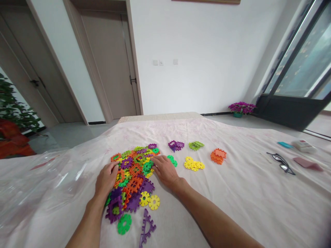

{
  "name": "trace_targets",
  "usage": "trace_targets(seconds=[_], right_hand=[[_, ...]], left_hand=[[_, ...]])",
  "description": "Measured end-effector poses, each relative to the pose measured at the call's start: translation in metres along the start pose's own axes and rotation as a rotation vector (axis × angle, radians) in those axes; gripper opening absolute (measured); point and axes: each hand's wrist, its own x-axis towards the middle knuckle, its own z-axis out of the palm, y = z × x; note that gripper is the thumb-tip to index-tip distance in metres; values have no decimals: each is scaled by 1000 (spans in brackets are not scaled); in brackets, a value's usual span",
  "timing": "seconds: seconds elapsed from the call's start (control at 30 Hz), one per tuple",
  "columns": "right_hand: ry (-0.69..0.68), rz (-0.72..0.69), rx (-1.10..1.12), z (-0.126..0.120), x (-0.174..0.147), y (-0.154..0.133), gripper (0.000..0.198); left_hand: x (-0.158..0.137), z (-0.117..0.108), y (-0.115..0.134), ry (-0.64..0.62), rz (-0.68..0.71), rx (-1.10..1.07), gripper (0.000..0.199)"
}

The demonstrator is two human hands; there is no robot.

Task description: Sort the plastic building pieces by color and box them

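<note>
A heap of interlocking plastic building pieces [136, 168] in purple, orange, green and yellow lies on the cloth in front of me. My left hand [106, 177] rests against the heap's left side, fingers bent but apart, touching the pieces. On the opposite side, my right hand [165, 169] reaches over the edge, fingers extended onto a green gear-shaped piece [147, 166]. I see nothing gripped in either hand, though some fingertips are partly hidden. Nearer to me lie a green flower-shaped disc [124, 224], two yellow discs [154, 202] and a purple toothed triangle [147, 227].
Small one-colour groups sit to the right: purple pieces [176, 145], light green pieces [196, 145], green discs [171, 161], yellow discs [193, 164] and orange squares [218, 156]. Eyeglasses [281, 163] lie further right. Clear plastic [59, 179] covers the left of the cloth [232, 199].
</note>
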Motion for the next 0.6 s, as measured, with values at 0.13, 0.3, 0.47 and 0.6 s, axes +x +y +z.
trace_targets(seconds=[0.13,0.3,0.47,0.6], right_hand=[[-84,-52,-74,5,2,-6,34],[-104,-9,-133,5,0,-10,22],[-79,-25,-129,3,0,-15,28],[-124,-48,-149,3,3,-17,21]], left_hand=[[1,1,-2,-3,5,-8,46],[0,0,0,-2,10,-7,46],[0,-1,1,9,5,3,46],[0,1,0,4,10,2,46]])
